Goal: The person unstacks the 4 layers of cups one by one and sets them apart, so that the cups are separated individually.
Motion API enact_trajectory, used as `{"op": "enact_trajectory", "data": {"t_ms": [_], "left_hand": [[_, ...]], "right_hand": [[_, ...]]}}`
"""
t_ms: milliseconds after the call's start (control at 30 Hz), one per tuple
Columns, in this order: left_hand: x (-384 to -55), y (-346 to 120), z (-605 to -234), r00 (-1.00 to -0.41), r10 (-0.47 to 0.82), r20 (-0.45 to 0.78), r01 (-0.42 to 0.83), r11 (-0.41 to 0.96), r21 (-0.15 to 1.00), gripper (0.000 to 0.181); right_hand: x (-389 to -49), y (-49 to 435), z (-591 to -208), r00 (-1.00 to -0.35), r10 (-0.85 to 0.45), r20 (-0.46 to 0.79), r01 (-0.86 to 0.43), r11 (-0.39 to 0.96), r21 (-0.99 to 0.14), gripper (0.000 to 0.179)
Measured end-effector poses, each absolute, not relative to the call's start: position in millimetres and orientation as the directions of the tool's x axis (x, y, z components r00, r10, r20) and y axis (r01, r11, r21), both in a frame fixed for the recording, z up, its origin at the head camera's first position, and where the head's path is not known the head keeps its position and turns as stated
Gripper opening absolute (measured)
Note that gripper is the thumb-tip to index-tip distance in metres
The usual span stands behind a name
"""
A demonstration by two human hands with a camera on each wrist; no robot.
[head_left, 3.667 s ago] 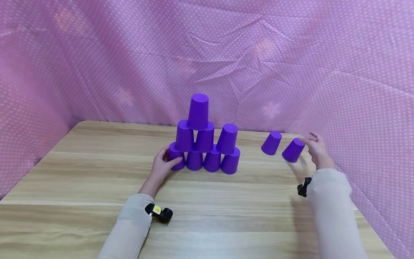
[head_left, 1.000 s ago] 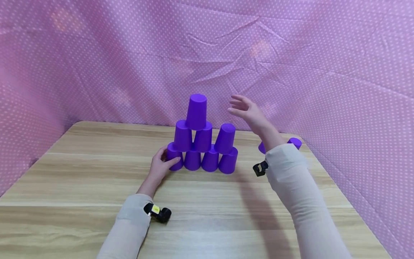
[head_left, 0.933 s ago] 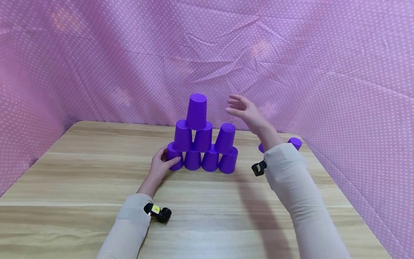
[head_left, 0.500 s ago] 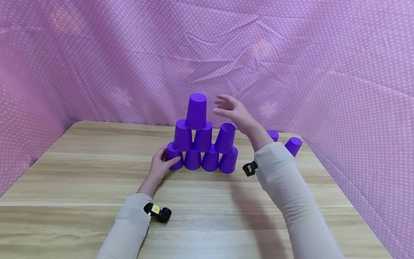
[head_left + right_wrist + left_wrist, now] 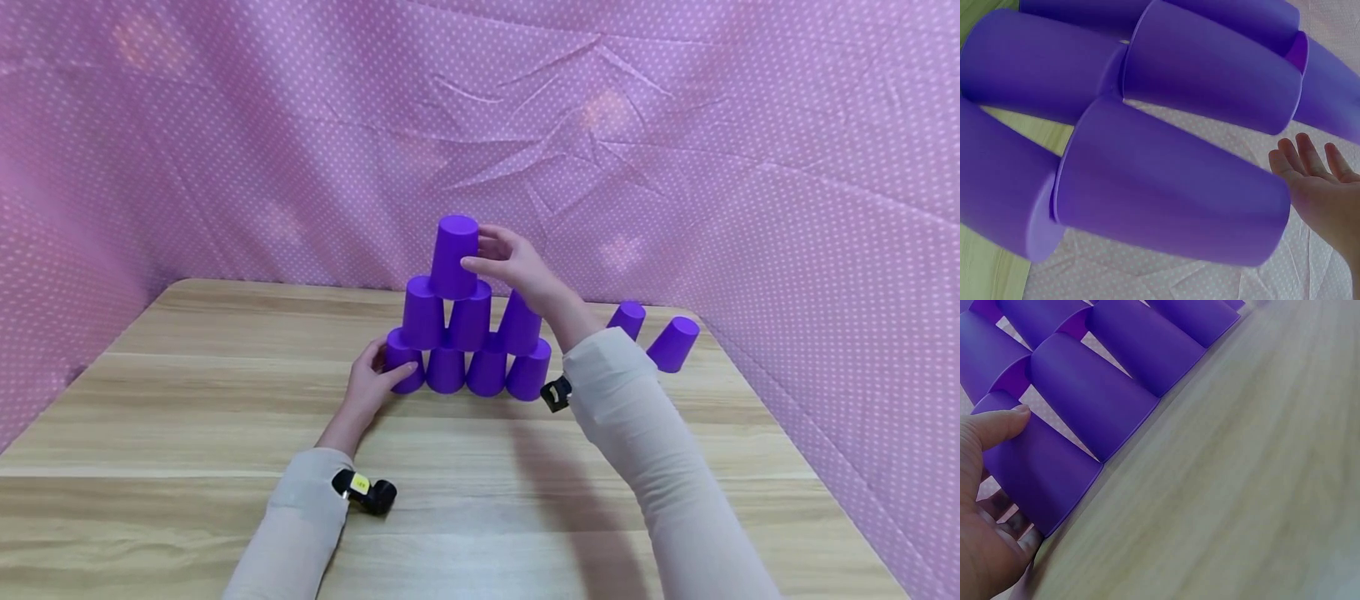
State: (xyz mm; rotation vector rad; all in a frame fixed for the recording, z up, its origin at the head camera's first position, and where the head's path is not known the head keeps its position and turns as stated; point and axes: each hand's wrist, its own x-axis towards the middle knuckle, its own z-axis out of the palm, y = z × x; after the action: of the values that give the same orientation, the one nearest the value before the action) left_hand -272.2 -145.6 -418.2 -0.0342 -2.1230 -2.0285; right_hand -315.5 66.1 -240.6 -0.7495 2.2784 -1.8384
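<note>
Purple upside-down cups stand in a stepped stack: a bottom row of several, three in the row above, and one top cup (image 5: 453, 257) resting across two of those. My left hand (image 5: 367, 385) grips the leftmost bottom cup (image 5: 1041, 469), thumb across its front and fingers behind. At the top cup's right side is my right hand (image 5: 521, 267), thumb overlapping the cup's edge in the head view. In the right wrist view its fingers (image 5: 1310, 156) are spread loosely just beside that cup. The right cup of the second row (image 5: 1172, 181) fills the foreground there.
Two loose purple cups, one (image 5: 628, 318) partly behind the right sleeve and the other (image 5: 673, 344) farther right, stand upside down on the wooden table (image 5: 465, 508). A pink dotted curtain (image 5: 300, 150) hangs around the table's back and sides.
My right hand has moved left from the loose cups on the right, over the stack's right side, to the top cup. My left hand keeps its grip on the bottom cup.
</note>
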Motion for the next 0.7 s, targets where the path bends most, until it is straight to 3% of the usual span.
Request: {"op": "enact_trajectory", "data": {"t_ms": [700], "left_hand": [[-272.3, -145.4, -418.7, -0.974, -0.132, 0.185, 0.176, 0.076, 0.981, 0.058]], "right_hand": [[-314.6, 49.0, -238.6, -0.902, -0.370, 0.224, -0.302, 0.168, -0.938, 0.052]]}}
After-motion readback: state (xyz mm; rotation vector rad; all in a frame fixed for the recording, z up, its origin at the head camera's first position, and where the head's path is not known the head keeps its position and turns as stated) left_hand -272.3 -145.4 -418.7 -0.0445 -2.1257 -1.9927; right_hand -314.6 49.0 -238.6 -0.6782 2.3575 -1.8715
